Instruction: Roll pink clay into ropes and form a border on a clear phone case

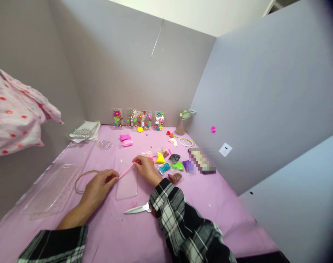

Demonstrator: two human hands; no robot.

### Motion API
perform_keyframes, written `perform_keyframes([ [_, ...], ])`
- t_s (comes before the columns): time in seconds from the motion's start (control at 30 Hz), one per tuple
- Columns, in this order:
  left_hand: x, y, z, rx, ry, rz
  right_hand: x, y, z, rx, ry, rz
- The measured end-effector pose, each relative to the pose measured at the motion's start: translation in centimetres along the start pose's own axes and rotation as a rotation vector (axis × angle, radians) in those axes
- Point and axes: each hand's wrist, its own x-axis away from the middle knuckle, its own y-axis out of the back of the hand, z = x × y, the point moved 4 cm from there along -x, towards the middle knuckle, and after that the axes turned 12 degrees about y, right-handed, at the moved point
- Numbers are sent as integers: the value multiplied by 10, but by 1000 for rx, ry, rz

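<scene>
A thin pink strand of modelling clay [126,170] stretches between my two hands, slanting up to the right. My left hand [100,184] pinches its lower end with fingers together. At the upper end, the fingertips of my right hand [148,171] are closed on it. Below the strand a clear phone case [127,189] lies flat on the pink tablecloth. Open-bladed scissors [137,209] rest nearer me, their handles partly hidden by my right sleeve. Behind my left hand lies a gold-toned ring [78,182], partly covered.
Small clay packets, among them yellow [160,158], teal [164,168], green [178,166] and purple [187,165], lie right of my right hand. Several decorated cases [117,118] lean on the back wall by a bottle [181,126]. A clear plastic tray [51,190] lies left.
</scene>
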Motion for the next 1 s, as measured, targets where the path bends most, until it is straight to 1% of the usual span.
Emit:
perform_keyframes([
  [0.33,-5,-2,-3,-14,-78,-38,1,1,-1,9,-10,-16],
  [0.7,-9,-5,-1,-53,-97,-42,1,1,-1,-1,-6,-20],
  [1.0,-11,-4,-2,-121,-131,-75,2,2,1,-5,-8,-11],
])
